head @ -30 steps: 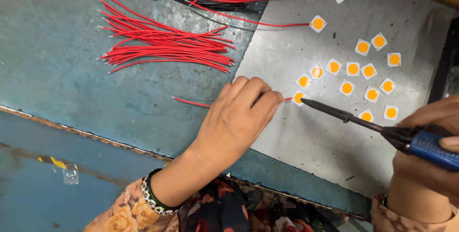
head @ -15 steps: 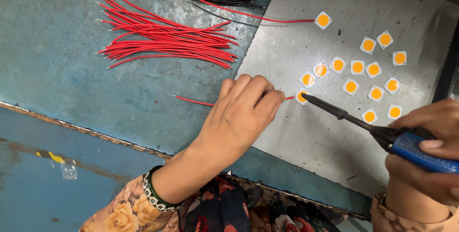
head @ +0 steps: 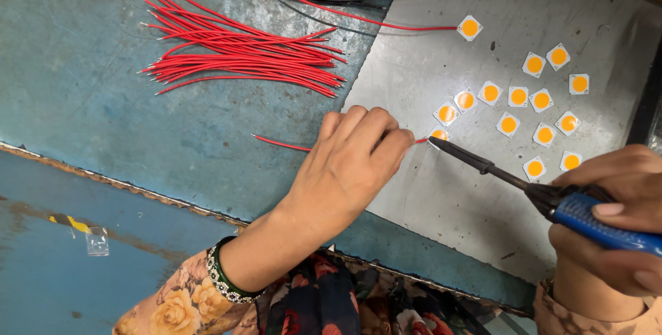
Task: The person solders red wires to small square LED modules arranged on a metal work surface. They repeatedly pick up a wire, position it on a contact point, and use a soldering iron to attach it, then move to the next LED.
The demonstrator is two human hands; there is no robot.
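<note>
The left hand (head: 352, 162) pinches a red wire (head: 279, 144) against the grey plate (head: 441, 197), its end at a chip (head: 438, 134) on the plate's near left; the right hand (head: 610, 231) grips a blue-handled iron (head: 538, 193), tip touching that chip

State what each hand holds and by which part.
Left hand pinches a red wire near its end by a chip; right hand grips the soldering iron by its blue handle.

blue bench (head: 83, 66): wires (head: 241, 55), plate (head: 441, 197).
</note>
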